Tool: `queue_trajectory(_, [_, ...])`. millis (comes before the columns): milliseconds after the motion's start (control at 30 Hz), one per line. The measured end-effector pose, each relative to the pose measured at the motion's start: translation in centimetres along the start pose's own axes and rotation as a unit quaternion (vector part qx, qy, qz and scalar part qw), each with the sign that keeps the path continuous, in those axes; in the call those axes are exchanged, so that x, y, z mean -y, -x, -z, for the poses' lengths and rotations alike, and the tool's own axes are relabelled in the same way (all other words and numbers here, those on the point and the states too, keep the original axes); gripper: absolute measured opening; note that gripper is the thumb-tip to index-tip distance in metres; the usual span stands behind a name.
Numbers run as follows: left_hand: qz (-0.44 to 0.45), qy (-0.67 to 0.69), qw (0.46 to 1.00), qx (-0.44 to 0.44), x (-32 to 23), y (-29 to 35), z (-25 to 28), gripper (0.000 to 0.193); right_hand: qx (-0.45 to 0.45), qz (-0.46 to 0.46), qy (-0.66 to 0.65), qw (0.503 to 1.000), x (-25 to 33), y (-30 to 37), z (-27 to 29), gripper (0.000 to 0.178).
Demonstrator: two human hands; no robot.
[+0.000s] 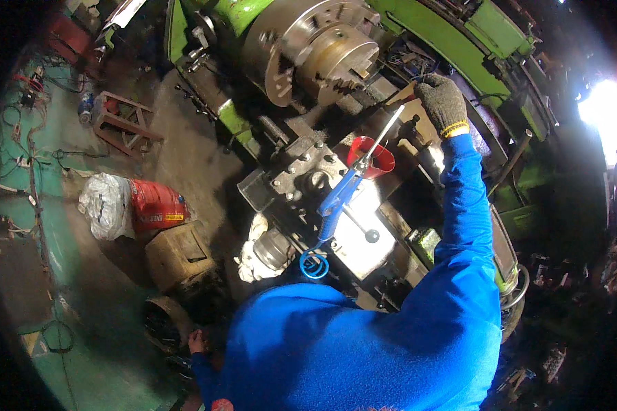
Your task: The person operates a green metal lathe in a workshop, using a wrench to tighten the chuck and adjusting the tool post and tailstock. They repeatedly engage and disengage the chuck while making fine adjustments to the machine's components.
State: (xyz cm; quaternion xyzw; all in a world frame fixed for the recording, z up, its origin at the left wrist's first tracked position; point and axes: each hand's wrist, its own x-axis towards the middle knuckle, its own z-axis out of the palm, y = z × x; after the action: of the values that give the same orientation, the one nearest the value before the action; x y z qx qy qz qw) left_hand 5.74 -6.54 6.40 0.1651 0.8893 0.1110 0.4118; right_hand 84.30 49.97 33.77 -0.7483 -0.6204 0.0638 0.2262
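Note:
At the upper right, my right hand (442,103) wears a dark knit glove with a yellow cuff. Its fingers are curled closed, with a thin dark rod-like shape by them; what they grip is hard to make out. The lathe's metal chuck (336,61) is to the left of this hand. Below lie a blue air gun (341,195) with a silver nozzle and coiled hose, and a red cup (384,163). My left hand (197,341), bare and low at the left, is beside a round drum-like container (178,316); its fingers are too small to read.
A green lathe body (487,27) spans the top and right. The tool post (308,161) and a ball-ended lever (371,236) stand before me. On the floor at left are a red sack (158,204), a cardboard box (178,257) and a metal frame (127,123).

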Motion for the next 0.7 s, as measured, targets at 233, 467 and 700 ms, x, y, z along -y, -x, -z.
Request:
queue_trajectory(233, [0.078,0.056,0.995,0.014,7.2,-0.6,-3.4,0.034,0.057,-0.096,-0.147,0.983,1.0,0.5,-2.0,0.031])
queue_trajectory(467, [0.138,0.195,0.968,0.074,8.1,-2.2,-5.9,0.027,0.059,-0.005,-0.013,0.998,-0.7,0.5,-5.8,0.042])
queue_trajectory(700, [-0.05,0.063,0.986,0.143,5.6,-10.6,-1.0,0.026,0.019,0.025,0.003,1.0,-2.0,0.3,-7.1,0.03])
